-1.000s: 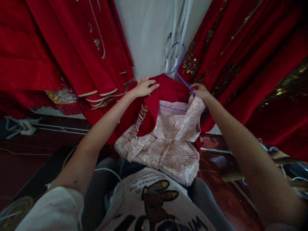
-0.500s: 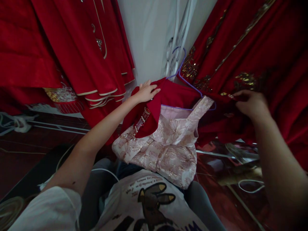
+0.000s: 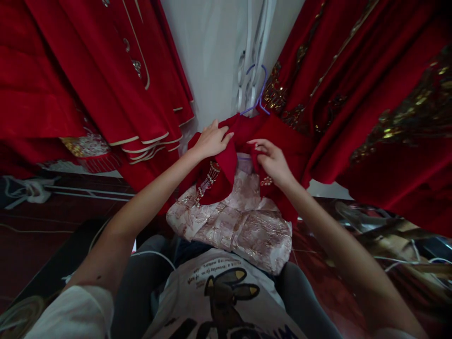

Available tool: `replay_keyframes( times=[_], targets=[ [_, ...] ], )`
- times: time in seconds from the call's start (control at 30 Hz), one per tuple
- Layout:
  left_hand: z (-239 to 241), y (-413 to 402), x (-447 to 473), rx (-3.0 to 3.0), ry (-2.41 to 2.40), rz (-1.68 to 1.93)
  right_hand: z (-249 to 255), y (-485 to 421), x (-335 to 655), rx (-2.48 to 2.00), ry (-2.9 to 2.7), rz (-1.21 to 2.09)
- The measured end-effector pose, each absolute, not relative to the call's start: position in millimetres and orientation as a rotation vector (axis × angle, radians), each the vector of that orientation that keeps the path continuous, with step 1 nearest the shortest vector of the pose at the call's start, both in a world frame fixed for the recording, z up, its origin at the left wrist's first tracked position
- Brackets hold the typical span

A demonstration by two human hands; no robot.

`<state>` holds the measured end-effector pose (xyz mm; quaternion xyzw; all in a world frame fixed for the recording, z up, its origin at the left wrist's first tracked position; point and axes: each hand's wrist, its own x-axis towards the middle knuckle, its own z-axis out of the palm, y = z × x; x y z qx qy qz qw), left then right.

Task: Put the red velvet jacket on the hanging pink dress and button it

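Note:
A pale pink brocade dress hangs on a purple hanger and drapes down onto my lap. A red jacket with a beaded tassel lies over the dress's shoulders. My left hand grips the jacket's left front edge at the collar. My right hand is closed on the jacket's right front edge, close beside the left hand, so the two red panels nearly meet over the dress.
Long red garments with gold trim hang at the left, and more red embroidered gowns at the right. A white wall shows between them. White cables lie on the dark glossy floor at the left.
My right hand went out to the right, took the jacket's right panel and has brought it across to the middle. The left hand has stayed on the left edge.

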<state>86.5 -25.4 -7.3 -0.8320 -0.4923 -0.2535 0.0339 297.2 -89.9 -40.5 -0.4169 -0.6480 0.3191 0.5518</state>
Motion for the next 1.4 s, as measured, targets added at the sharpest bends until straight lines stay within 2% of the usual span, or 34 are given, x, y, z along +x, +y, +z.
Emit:
replay_keyframes(
  times=[0.07, 0.17, 0.3, 0.4, 0.57, 0.7, 0.77, 0.87, 1.1, 1.2, 1.4],
  targets=[
    [-5, -27, 81, -2.553, -1.514, -0.794, -50, -92, 277, -0.921, -1.627, 0.847],
    [-10, -32, 79, -2.513, -1.521, -0.921, -60, -98, 274, -0.901, -1.624, 0.788],
    [-34, -49, 95, -2.256, -1.559, -1.262, -65, -103, 290, -0.984, -1.519, 0.721],
    [-53, -55, 110, -2.241, -1.576, -1.343, -68, -105, 295, -1.002, -1.478, 0.771],
    [-71, -51, 120, -2.342, -1.479, -1.270, -72, -102, 292, -0.998, -1.441, 0.782],
    [-80, -62, 114, -2.456, -1.419, -0.903, -72, -100, 289, -0.964, -1.454, 0.751],
    [-82, -69, 110, -2.486, -1.422, -0.835, -73, -99, 288, -0.945, -1.477, 0.742],
    [-83, -75, 109, -2.566, -1.404, -1.052, -74, -99, 284, -0.906, -1.511, 0.714],
    [-89, -72, 129, -2.510, -1.484, -2.302, -86, -101, 281, -0.855, -1.578, 0.626],
    [-90, -70, 135, -2.525, -1.473, -2.379, -87, -101, 284, -0.843, -1.589, 0.626],
    [-87, -74, 128, -2.632, -1.350, -2.150, -86, -104, 286, -0.884, -1.625, 0.469]
  ],
)
